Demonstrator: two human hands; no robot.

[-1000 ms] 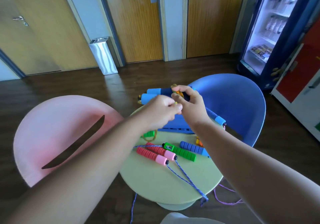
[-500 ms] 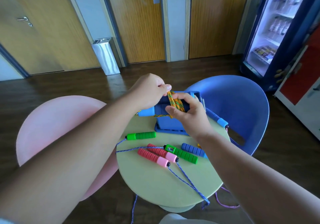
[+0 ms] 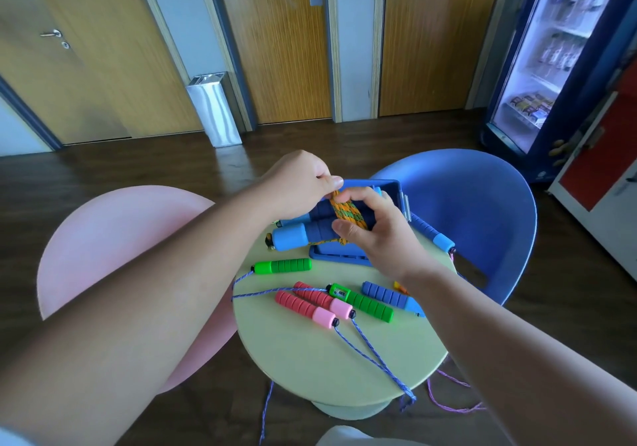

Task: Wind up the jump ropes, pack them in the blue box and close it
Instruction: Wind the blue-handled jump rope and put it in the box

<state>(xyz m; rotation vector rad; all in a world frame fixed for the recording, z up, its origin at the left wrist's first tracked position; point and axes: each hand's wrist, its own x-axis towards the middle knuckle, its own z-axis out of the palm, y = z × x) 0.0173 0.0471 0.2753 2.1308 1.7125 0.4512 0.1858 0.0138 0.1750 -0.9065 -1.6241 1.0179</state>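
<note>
Above the blue box (image 3: 389, 187) I hold a pair of blue foam handles (image 3: 300, 233) with orange-green rope (image 3: 348, 213) wound round them. My right hand (image 3: 375, 232) grips the bundle from the right, thumb below. My left hand (image 3: 303, 183) pinches the rope at the top of the winding. On the round green table (image 3: 310, 352) lie two pink-handled rope grips (image 3: 310, 304), two green handles (image 3: 282, 266), and a blue ribbed handle (image 3: 389, 295). Their blue-purple cords trail over the near table edge. Another blue handle (image 3: 432, 233) lies right of the box.
A pink chair (image 3: 113, 239) stands left of the table and a blue chair (image 3: 475, 211) behind it on the right. Wooden doors and a metal bin (image 3: 213, 108) line the far wall. A drinks fridge (image 3: 558, 59) stands at the right.
My hands with the blue-handled bundle have come down closer to the box. The left hand has moved from the handles to the top of the rope winding.
</note>
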